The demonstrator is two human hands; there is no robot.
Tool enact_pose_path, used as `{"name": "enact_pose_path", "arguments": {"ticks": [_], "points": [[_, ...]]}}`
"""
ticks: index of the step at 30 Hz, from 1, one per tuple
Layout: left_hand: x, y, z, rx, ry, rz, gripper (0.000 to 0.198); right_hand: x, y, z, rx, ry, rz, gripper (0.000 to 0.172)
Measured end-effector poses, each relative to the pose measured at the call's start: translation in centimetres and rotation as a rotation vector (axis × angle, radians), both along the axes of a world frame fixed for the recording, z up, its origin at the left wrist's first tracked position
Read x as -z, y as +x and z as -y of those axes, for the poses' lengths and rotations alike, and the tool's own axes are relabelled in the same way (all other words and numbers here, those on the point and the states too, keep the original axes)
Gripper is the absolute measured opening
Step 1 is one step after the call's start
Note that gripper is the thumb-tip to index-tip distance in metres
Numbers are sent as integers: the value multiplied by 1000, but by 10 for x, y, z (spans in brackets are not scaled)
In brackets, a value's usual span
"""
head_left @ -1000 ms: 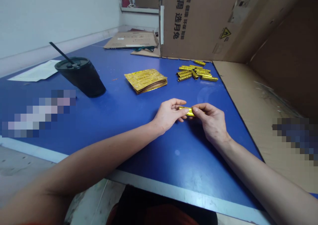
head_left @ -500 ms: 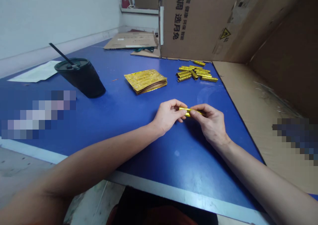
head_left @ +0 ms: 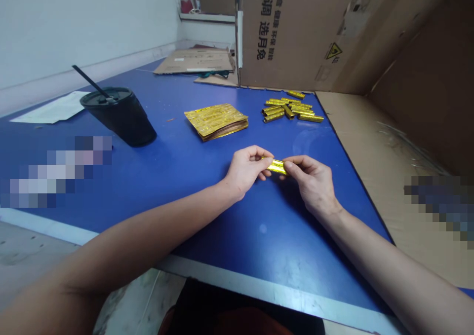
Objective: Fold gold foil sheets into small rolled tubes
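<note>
Between my two hands is a rolled gold foil paper (head_left: 277,166), held just above the blue table. My left hand (head_left: 247,169) pinches its left end with thumb and fingers. The right end is gripped by my right hand (head_left: 313,177), thumb on top; both ends are partly hidden by the fingers. Beyond my hands lies a stack of flat gold foil paper sheets (head_left: 217,120). Farther right sits a loose pile of several gold foil paper rolls (head_left: 289,109), small and tube-like.
A black cup (head_left: 124,118) with a straw stands on the left of the blue table (head_left: 177,177). White paper (head_left: 52,108) lies behind it. A large cardboard box (head_left: 296,39) walls the back right, and flat cardboard (head_left: 196,59) rests at the back. Blurred patches cover both sides.
My hands have drawn slightly apart along the roll, so more of its shiny middle shows. The stack and pile have stayed put.
</note>
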State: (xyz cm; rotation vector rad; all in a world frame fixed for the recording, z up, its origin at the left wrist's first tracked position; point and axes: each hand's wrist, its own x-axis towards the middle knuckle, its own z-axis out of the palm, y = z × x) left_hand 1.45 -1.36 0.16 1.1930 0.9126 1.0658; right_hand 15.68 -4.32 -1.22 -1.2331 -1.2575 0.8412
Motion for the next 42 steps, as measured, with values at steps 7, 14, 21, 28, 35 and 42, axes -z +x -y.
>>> {"name": "enact_pose_path", "arguments": {"ticks": [7, 14, 21, 28, 35, 42], "points": [[0, 1, 0, 22, -72, -40, 2, 3, -1, -2, -21, -23, -107, 16], [0, 0, 0, -16, -10, -53, 2, 1, -1, -2, -32, -64, -71, 14], [2, -1, -2, 14, -33, -68, 3, -1, -2, -2, -39, -89, -163, 16], [4, -1, -4, 6, 62, -84, 13, -2, -3, -4, -56, -163, -331, 22], [4, -1, -3, 22, 56, -86, 9, -2, -3, -3, -69, -139, -298, 23], [4, -1, -3, 20, 29, -77, 9, -2, -3, -2, -51, -114, -262, 20]]}}
